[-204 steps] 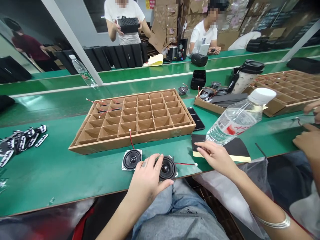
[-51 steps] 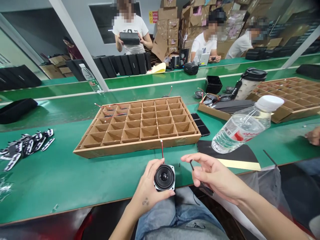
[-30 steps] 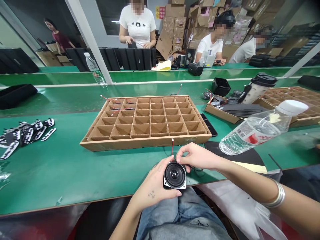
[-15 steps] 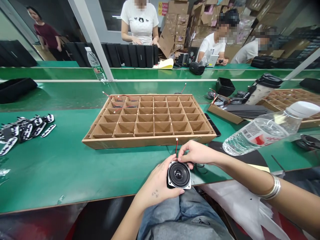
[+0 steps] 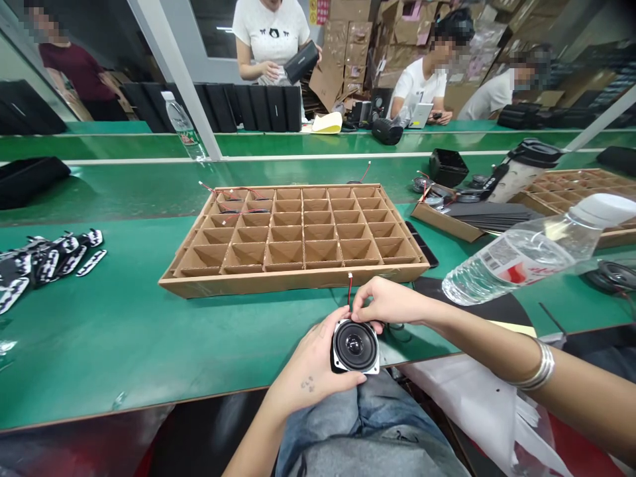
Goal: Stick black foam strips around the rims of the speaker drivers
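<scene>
My left hand grips a small square-framed loudspeaker at the table's front edge, thumb below it and fingers along its left side. Its black cone and shiny dome face up. A red wire with a white plug rises behind the speaker. My right hand is closed at the speaker's upper edge, thumb and fingertips pinched on the rim; anything thin between them is hidden. Beyond both hands lies a cardboard tray divided into many compartments, with several wired speakers in its far left cells.
A water bottle leans at the right above a black sheet. Black-and-white strips are heaped at the left. Back right, a box holds dark sheets and speakers. A second bottle and co-workers are across the line.
My hands and the speaker stay almost still. Across the line, a co-worker has lifted a black box-shaped item. The person at far left has shifted left, and the view has moved slightly.
</scene>
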Demonstrator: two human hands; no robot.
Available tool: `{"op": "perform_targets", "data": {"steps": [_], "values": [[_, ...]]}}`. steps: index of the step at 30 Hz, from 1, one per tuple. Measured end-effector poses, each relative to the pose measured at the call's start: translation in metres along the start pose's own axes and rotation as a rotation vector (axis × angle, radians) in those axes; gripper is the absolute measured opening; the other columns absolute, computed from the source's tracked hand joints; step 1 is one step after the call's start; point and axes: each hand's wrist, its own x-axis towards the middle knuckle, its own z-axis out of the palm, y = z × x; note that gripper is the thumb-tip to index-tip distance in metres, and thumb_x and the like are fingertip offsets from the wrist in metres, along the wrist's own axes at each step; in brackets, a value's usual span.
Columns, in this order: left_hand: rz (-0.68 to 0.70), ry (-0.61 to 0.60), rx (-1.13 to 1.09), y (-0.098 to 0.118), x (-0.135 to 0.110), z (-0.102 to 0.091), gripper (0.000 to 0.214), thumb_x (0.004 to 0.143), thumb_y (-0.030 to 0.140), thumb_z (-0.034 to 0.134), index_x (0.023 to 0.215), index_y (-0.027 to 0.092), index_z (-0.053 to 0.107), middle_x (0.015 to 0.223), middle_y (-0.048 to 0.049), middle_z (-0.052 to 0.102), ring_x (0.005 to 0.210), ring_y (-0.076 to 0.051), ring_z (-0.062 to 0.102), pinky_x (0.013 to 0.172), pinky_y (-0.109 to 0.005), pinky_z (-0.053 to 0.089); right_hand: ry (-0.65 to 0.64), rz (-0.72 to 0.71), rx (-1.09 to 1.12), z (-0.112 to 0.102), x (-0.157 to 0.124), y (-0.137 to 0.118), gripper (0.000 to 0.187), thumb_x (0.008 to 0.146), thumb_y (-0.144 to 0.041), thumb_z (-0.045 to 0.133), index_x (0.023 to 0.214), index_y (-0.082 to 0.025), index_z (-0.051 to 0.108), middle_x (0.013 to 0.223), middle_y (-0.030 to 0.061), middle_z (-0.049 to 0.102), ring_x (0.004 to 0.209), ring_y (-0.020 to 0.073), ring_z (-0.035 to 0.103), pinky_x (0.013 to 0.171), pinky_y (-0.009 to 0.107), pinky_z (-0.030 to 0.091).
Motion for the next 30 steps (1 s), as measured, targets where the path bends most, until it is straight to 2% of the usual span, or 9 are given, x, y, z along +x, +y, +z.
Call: {"op": "perform_targets", "data": {"steps": [4, 10, 14, 16, 18, 20, 23, 25, 30], "values": [[-0.005, 0.022, 0.025, 0.000, 0.000, 0.001, 0.083, 0.062, 0.027, 0.069, 0.131, 0.020, 0.025, 0.135, -0.0084, 0.040, 0.122, -0.024, 0.039, 0.103, -0.040, 0.033, 0.013, 0.019, -0.040, 0.002, -0.002, -0.003, 0.016, 0.071, -0.029, 0.055, 0.070, -0.014, 0.060, 0.042, -0.0045, 0.052, 0.035, 0.0049, 0.041, 0.034, 0.013, 0.028], [0.001, 0.055, 0.056, 0.000, 0.000, 0.003, 0.079, 0.063, 0.030, 0.068, 0.130, 0.020, 0.029, 0.133, -0.0089, 0.043, 0.121, -0.025, 0.041, 0.103, -0.042, 0.034, -0.056, 0.034, -0.129, -0.005, -0.011, -0.011, 0.018, 0.072, -0.028, 0.051, 0.070, -0.014, 0.062, 0.042, -0.0029, 0.054, 0.036, 0.0083, 0.049, 0.037, 0.016, 0.037], [0.042, 0.049, 0.086, 0.000, 0.000, 0.004, 0.072, 0.065, 0.031, 0.067, 0.128, 0.018, 0.035, 0.131, -0.0093, 0.044, 0.122, -0.023, 0.040, 0.105, -0.039, 0.032, -0.189, 0.067, -0.252, -0.018, -0.028, -0.016, 0.027, 0.074, -0.033, 0.050, 0.084, -0.014, 0.066, 0.047, -0.0014, 0.057, 0.038, 0.0094, 0.052, 0.038, 0.016, 0.035], [0.049, 0.055, 0.096, 0.001, 0.000, 0.004, 0.070, 0.065, 0.029, 0.068, 0.127, 0.018, 0.037, 0.130, -0.0087, 0.045, 0.121, -0.022, 0.041, 0.105, -0.037, 0.033, -0.207, 0.060, -0.343, -0.026, -0.041, -0.016, 0.030, 0.075, -0.035, 0.051, 0.092, -0.014, 0.066, 0.047, -0.0019, 0.057, 0.041, 0.0102, 0.054, 0.042, 0.016, 0.037], [0.035, 0.070, 0.108, 0.002, -0.001, 0.005, 0.071, 0.065, 0.028, 0.068, 0.128, 0.019, 0.037, 0.131, -0.0080, 0.045, 0.121, -0.021, 0.041, 0.105, -0.037, 0.034, -0.144, 0.038, -0.410, -0.036, -0.056, -0.014, 0.031, 0.076, -0.034, 0.052, 0.097, -0.015, 0.066, 0.053, -0.0013, 0.062, 0.042, 0.0097, 0.054, 0.047, 0.018, 0.040], [0.015, 0.095, 0.130, 0.002, -0.003, 0.007, 0.071, 0.066, 0.028, 0.068, 0.129, 0.020, 0.036, 0.131, -0.0080, 0.044, 0.121, -0.021, 0.042, 0.104, -0.037, 0.035, -0.040, 0.010, -0.441, -0.047, -0.072, -0.008, 0.029, 0.078, -0.034, 0.051, 0.097, -0.018, 0.067, 0.073, 0.0007, 0.068, 0.049, 0.0099, 0.058, 0.053, 0.019, 0.043], [0.016, 0.147, 0.191, 0.000, -0.006, 0.012, 0.070, 0.066, 0.029, 0.067, 0.128, 0.019, 0.037, 0.130, -0.0095, 0.045, 0.120, -0.022, 0.043, 0.103, -0.039, 0.037, 0.081, -0.025, -0.416, -0.062, -0.095, 0.007, 0.030, 0.082, -0.038, 0.048, 0.094, -0.021, 0.069, 0.095, 0.0010, 0.068, 0.075, 0.0149, 0.063, 0.066, 0.020, 0.046], [0.049, 0.182, 0.246, -0.002, -0.008, 0.014, 0.068, 0.067, 0.029, 0.066, 0.128, 0.019, 0.038, 0.128, -0.0103, 0.047, 0.118, -0.023, 0.044, 0.101, -0.040, 0.039, 0.124, -0.006, -0.373, -0.069, -0.108, 0.019, 0.034, 0.083, -0.043, 0.047, 0.093, -0.021, 0.069, 0.094, 0.0022, 0.068, 0.085, 0.0179, 0.062, 0.071, 0.022, 0.046], [0.164, 0.202, 0.387, -0.003, -0.008, 0.014, 0.064, 0.068, 0.028, 0.066, 0.125, 0.019, 0.039, 0.123, -0.0106, 0.050, 0.113, -0.023, 0.048, 0.096, -0.040, 0.044, 0.214, 0.064, -0.255, -0.074, -0.129, 0.055, 0.038, 0.080, -0.052, 0.047, 0.090, -0.022, 0.069, 0.092, 0.0043, 0.067, 0.083, 0.0205, 0.061, 0.072, 0.026, 0.046]]}}
